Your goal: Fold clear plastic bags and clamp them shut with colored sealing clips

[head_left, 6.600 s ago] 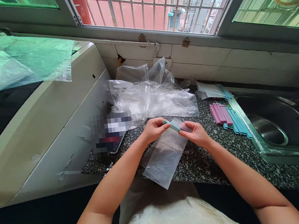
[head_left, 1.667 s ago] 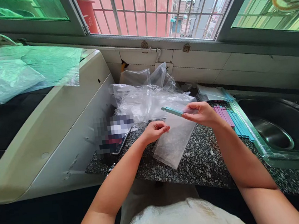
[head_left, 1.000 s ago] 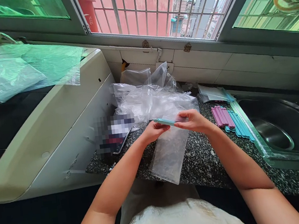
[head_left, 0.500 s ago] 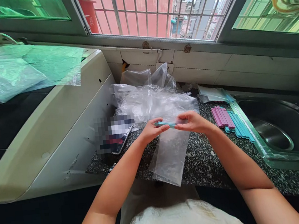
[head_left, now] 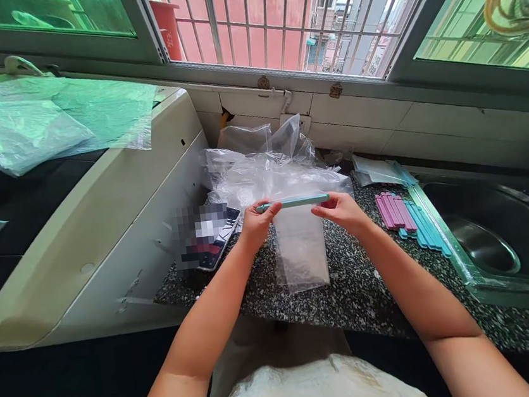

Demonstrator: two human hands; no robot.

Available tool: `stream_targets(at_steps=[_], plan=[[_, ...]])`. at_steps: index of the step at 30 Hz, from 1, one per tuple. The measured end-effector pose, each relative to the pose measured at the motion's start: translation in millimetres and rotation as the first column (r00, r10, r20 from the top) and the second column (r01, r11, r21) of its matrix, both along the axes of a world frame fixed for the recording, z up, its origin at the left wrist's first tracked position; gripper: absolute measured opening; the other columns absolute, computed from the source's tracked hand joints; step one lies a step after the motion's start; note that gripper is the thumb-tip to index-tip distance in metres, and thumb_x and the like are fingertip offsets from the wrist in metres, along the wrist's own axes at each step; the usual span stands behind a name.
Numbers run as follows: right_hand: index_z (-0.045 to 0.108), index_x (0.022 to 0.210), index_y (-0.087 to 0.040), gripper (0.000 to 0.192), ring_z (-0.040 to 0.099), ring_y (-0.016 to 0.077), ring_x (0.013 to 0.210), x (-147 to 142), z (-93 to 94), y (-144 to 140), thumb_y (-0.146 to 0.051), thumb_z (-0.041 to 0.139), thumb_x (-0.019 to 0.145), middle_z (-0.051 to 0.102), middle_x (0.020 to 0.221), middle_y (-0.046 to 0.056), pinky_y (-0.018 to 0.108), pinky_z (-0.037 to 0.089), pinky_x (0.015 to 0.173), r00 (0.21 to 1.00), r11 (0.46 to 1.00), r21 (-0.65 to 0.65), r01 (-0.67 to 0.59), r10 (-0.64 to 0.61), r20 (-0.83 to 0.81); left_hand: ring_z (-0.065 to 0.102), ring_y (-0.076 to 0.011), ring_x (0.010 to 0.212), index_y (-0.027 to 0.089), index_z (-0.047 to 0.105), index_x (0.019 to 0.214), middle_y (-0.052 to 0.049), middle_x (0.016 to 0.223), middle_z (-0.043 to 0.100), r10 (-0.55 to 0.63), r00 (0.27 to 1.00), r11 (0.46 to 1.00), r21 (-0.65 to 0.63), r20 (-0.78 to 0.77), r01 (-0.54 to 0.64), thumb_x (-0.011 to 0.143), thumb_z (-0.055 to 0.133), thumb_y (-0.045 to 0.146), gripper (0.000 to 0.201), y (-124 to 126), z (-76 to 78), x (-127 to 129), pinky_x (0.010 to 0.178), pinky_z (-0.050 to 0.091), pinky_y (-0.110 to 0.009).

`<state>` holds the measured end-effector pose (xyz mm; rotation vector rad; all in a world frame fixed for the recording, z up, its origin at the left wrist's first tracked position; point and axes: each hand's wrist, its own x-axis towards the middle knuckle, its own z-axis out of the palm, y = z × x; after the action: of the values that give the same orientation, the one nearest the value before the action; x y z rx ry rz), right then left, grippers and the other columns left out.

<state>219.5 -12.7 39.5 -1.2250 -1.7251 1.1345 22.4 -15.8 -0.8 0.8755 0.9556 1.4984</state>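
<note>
A light-blue bag sealing clip point(head_left: 300, 201) lies level across the top of a clear plastic bag point(head_left: 302, 251). The bag hangs down from it over the speckled counter. My left hand point(head_left: 258, 223) is closed on the clip's left end, thumb on the near side. My right hand point(head_left: 342, 210) holds the right end, its thumb slightly below the clip. To the right, pink clips point(head_left: 394, 212) and blue clips point(head_left: 425, 228) lie side by side by the sink.
Crumpled clear plastic bags point(head_left: 261, 167) are heaped behind my hands. A phone point(head_left: 219, 239), partly blurred, rests at the left beside a cream-coloured appliance point(head_left: 149, 192). At the back right lie bags with clips on them point(head_left: 380, 169). A metal sink point(head_left: 478, 225) is on the right.
My hands have moved apart toward the ends of the clip, so its full length now shows. The bag hangs straighter and its lower end has risen.
</note>
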Motion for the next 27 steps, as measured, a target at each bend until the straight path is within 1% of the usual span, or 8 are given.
stream_targets(at_steps=[3,7,17,22,27], plan=[[0.06,0.065,-0.015,0.029,0.044,0.0093,0.058,-2.5,-4.6,-1.1,-0.044,0.066,0.063,0.054,0.061,0.0,0.026,0.036,0.056,1.0,1.0,0.005,0.007,-0.007,-0.003,0.037,-0.0026,0.037,0.014,0.06,0.062,0.008,0.041,0.049,0.057,0.996,0.998,-0.016,0.064,-0.056,0.037,0.082,0.042,0.044,4.1,-1.7,-1.4,0.039,0.026,-0.017],[0.06,0.062,-0.015,0.027,0.043,0.0093,0.057,-5.4,-6.7,-2.8,-0.042,0.065,0.064,0.054,0.059,-0.001,0.026,0.035,0.056,0.999,0.998,0.04,0.051,-0.05,-0.014,0.037,-0.0026,0.036,0.013,0.059,0.061,0.008,0.038,0.046,0.054,0.995,0.998,-0.017,0.088,-0.052,0.04,0.082,0.041,0.042,4.6,-1.6,-1.0,0.038,0.028,-0.017],[0.058,0.06,-0.016,0.033,0.041,0.0092,0.054,-6.0,-8.5,-2.7,-0.048,0.065,0.063,0.052,0.055,-0.001,0.026,0.033,0.053,0.997,0.996,0.046,0.072,-0.073,0.008,0.037,-0.0022,0.036,0.014,0.059,0.061,0.009,0.039,0.045,0.061,0.99,0.998,-0.023,0.123,-0.059,0.04,0.082,0.039,0.039,4.8,-4.5,1.3,0.039,0.028,-0.017],[0.056,0.059,-0.016,0.038,0.04,0.0092,0.053,-6.8,-9.8,-1.8,-0.054,0.064,0.062,0.049,0.054,-0.001,0.025,0.032,0.052,0.997,0.996,0.053,0.068,-0.069,0.016,0.038,-0.0024,0.037,0.014,0.06,0.062,0.009,0.04,0.045,0.052,0.99,0.998,-0.035,0.128,-0.048,0.044,0.081,0.035,0.035,5.4,-6.3,1.5,0.039,0.028,-0.017],[0.054,0.06,-0.016,0.037,0.037,0.0083,0.053,-6.7,-9.8,-2.4,-0.052,0.061,0.065,0.045,0.054,-0.003,0.025,0.029,0.051,0.997,0.995,0.081,0.06,-0.063,0.038,0.038,-0.002,0.035,0.013,0.058,0.061,0.009,0.041,0.047,0.062,0.988,0.997,-0.048,0.144,-0.056,0.044,0.082,0.034,0.036,5.0,-2.3,2.0,0.037,0.027,-0.016]])
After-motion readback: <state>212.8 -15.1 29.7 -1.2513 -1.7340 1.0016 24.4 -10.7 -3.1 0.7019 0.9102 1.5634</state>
